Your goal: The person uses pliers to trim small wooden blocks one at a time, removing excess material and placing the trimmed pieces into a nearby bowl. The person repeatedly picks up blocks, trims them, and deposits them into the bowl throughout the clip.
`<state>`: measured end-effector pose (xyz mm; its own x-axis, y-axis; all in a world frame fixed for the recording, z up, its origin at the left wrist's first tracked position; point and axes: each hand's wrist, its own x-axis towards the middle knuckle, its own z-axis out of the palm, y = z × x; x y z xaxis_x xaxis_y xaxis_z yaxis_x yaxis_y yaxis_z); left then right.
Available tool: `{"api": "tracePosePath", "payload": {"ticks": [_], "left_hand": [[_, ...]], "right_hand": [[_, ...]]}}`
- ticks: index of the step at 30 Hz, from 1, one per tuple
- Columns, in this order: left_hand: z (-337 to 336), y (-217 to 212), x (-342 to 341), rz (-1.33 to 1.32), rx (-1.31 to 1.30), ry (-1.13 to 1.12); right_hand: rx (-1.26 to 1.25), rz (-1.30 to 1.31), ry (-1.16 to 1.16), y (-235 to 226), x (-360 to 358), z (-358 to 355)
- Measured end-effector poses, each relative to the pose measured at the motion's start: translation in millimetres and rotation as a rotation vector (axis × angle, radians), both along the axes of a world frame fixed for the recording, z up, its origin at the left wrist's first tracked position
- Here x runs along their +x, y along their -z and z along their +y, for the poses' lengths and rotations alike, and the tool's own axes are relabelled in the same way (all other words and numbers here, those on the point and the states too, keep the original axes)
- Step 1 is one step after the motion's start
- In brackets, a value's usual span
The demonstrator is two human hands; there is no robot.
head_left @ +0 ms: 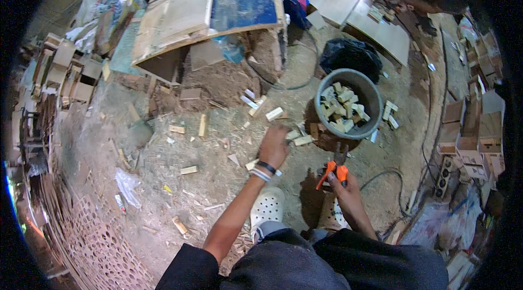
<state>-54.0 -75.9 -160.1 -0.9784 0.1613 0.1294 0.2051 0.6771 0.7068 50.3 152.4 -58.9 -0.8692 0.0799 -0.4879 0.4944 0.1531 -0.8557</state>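
My left hand reaches down to the floor, its fingers curled at a small pale wooden block that shows at the fingertips. Another wooden block lies right beside it. In my right hand is a pair of pliers with orange handles, jaws pointing away from me and slightly apart. Just beyond the pliers stands a round grey bucket, partly filled with wooden blocks.
Loose blocks and scraps, such as a wooden offcut, litter the dusty floor. A wooden box-like bench stands far left of centre. Behind the bucket lies a black plastic bag. A cable curves at right; another person's arm shows far right.
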Motion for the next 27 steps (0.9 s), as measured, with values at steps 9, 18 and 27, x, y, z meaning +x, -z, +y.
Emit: {"api": "tracePosePath", "payload": {"ticks": [9,18,27], "left_hand": [[-14,-44,16,-0.710,1.683,-0.057],[6,-94,38,-0.805,1.556,0.011],[8,-107,41,-0.804,1.550,0.133]], "right_hand": [[0.150,-0.042,-0.370,-20,-17,3],[-0.315,-0.240,-0.506,-51,-32,4],[-0.495,-0.348,-0.637,-45,-37,12]]}}
